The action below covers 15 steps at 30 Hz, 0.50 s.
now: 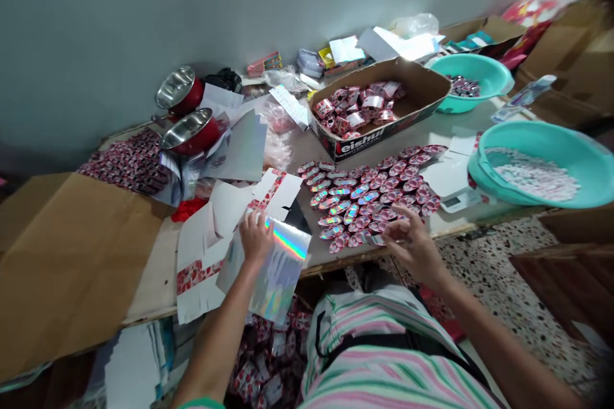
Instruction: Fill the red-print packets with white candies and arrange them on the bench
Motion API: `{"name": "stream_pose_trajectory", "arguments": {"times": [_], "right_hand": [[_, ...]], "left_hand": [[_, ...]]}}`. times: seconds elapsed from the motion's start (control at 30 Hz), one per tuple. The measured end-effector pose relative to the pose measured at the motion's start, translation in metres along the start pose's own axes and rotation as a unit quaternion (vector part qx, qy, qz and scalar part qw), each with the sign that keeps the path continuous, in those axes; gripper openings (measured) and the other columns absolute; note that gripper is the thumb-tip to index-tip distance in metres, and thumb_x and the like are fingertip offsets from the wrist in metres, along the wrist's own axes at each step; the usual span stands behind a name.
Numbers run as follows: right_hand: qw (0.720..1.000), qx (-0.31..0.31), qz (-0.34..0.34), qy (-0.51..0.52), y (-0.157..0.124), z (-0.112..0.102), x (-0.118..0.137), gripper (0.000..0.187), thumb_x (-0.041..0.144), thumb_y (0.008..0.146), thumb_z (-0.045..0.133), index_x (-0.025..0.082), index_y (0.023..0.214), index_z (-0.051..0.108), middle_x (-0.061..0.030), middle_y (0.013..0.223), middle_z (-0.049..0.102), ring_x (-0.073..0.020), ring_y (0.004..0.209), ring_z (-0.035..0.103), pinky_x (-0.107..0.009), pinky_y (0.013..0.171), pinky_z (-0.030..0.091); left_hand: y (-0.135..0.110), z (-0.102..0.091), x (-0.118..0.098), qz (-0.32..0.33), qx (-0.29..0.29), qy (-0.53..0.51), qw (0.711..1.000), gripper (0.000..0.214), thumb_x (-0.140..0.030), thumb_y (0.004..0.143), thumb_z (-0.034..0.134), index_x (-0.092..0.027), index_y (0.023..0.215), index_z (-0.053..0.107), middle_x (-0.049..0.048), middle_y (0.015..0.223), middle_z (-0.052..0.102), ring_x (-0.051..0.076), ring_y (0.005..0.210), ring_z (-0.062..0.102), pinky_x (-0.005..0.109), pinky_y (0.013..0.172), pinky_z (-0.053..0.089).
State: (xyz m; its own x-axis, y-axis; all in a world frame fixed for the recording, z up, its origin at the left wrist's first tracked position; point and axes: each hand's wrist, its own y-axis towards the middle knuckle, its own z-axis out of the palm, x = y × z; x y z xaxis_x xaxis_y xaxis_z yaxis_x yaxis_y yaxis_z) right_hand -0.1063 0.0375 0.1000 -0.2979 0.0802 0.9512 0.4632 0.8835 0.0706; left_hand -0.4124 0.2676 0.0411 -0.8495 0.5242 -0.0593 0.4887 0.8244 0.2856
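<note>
My left hand point(256, 236) is at the upper edge of a silver rainbow-shining sheet point(283, 268), its fingers closed on it; the sheet reaches over the table's front edge. White and red-patterned card pieces point(201, 268) lie beside and under it. My right hand point(415, 246) is at the table's front edge, thumb and fingertips drawn together on a small silvery piece point(375, 240). Just beyond it stand rows of small oval rolled pieces point(364, 195), pink-and-red patterned, some with shiny silver faces.
An open carton point(369, 146) holds red-patterned rolls. Two turquoise basins point(532, 182) point(496, 70) stand right, beside a white scale point(453, 201). Red-and-steel pans point(192, 131) stand back left, near a heap of small dark-red pieces point(127, 163). Cardboard point(71, 255) juts out left. More rolls point(268, 358) lie below the table.
</note>
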Motion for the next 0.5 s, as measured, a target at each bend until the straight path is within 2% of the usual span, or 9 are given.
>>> {"name": "stream_pose_trajectory", "arguments": {"times": [0.1, 0.2, 0.27, 0.3, 0.37, 0.4, 0.5], "right_hand": [[1.000, 0.010, 0.021, 0.010, 0.002, 0.000, -0.003, 0.058, 0.031, 0.081, 0.061, 0.025, 0.132, 0.033, -0.0003, 0.080, 0.059, -0.0149, 0.069, 0.057, -0.028, 0.064, 0.049], [0.998, 0.022, 0.043, 0.037, 0.004, 0.001, -0.002, 0.059, 0.030, 0.081, 0.062, 0.026, 0.132, 0.033, 0.0000, 0.080, 0.060, -0.0145, 0.067, 0.057, -0.027, 0.062, 0.048], [0.996, 0.029, 0.055, 0.061, 0.005, 0.004, -0.002, 0.061, 0.030, 0.080, 0.063, 0.026, 0.133, 0.033, 0.0002, 0.080, 0.060, -0.0146, 0.068, 0.057, -0.026, 0.060, 0.047], [0.995, 0.035, 0.060, 0.073, 0.006, 0.006, -0.002, 0.062, 0.030, 0.080, 0.063, 0.027, 0.133, 0.032, 0.0002, 0.081, 0.060, -0.0146, 0.068, 0.056, -0.026, 0.060, 0.047], [0.992, 0.049, 0.068, 0.090, 0.007, 0.010, -0.002, 0.064, 0.031, 0.080, 0.064, 0.027, 0.134, 0.031, 0.0003, 0.081, 0.060, -0.0146, 0.069, 0.056, -0.025, 0.058, 0.046], [0.992, 0.056, 0.070, 0.093, 0.007, 0.012, -0.003, 0.064, 0.031, 0.079, 0.064, 0.027, 0.135, 0.031, 0.0005, 0.080, 0.060, -0.0146, 0.068, 0.056, -0.025, 0.058, 0.045], [0.991, 0.070, 0.072, 0.091, 0.009, 0.019, -0.005, 0.066, 0.031, 0.079, 0.064, 0.027, 0.135, 0.030, 0.0009, 0.079, 0.059, -0.0144, 0.069, 0.055, -0.025, 0.059, 0.045]], "left_hand": [[-0.034, 0.008, -0.012, -0.022, -0.004, -0.040, 0.999, 0.031, -0.029, 0.087, 0.049, -0.014, 0.112, 0.060, 0.0175, 0.124, 0.053, 0.033, 0.119, 0.043, 0.047, 0.100, 0.033], [-0.054, 0.006, -0.034, -0.047, -0.011, -0.139, 0.989, 0.028, -0.030, 0.087, 0.050, -0.015, 0.109, 0.060, 0.0158, 0.118, 0.057, 0.031, 0.117, 0.046, 0.047, 0.102, 0.033], [-0.059, 0.003, -0.061, -0.066, 0.011, -0.248, 0.966, 0.026, -0.031, 0.087, 0.052, -0.017, 0.106, 0.061, 0.0127, 0.110, 0.061, 0.027, 0.110, 0.051, 0.044, 0.100, 0.036], [-0.060, 0.001, -0.077, -0.085, 0.032, -0.313, 0.945, 0.024, -0.033, 0.086, 0.053, -0.018, 0.103, 0.061, 0.0108, 0.105, 0.063, 0.026, 0.105, 0.054, 0.042, 0.098, 0.038], [-0.059, -0.002, -0.112, -0.148, 0.087, -0.454, 0.874, 0.025, -0.038, 0.086, 0.054, -0.018, 0.100, 0.063, 0.0084, 0.099, 0.066, 0.022, 0.097, 0.058, 0.037, 0.090, 0.043], [-0.058, -0.003, -0.128, -0.186, 0.120, -0.525, 0.822, 0.028, -0.042, 0.086, 0.054, -0.018, 0.099, 0.063, 0.0080, 0.098, 0.066, 0.021, 0.094, 0.059, 0.034, 0.086, 0.045], [-0.054, -0.005, -0.166, -0.287, 0.216, -0.695, 0.623, 0.040, -0.052, 0.084, 0.054, -0.017, 0.100, 0.065, 0.0085, 0.101, 0.066, 0.019, 0.093, 0.060, 0.029, 0.078, 0.047]]}}
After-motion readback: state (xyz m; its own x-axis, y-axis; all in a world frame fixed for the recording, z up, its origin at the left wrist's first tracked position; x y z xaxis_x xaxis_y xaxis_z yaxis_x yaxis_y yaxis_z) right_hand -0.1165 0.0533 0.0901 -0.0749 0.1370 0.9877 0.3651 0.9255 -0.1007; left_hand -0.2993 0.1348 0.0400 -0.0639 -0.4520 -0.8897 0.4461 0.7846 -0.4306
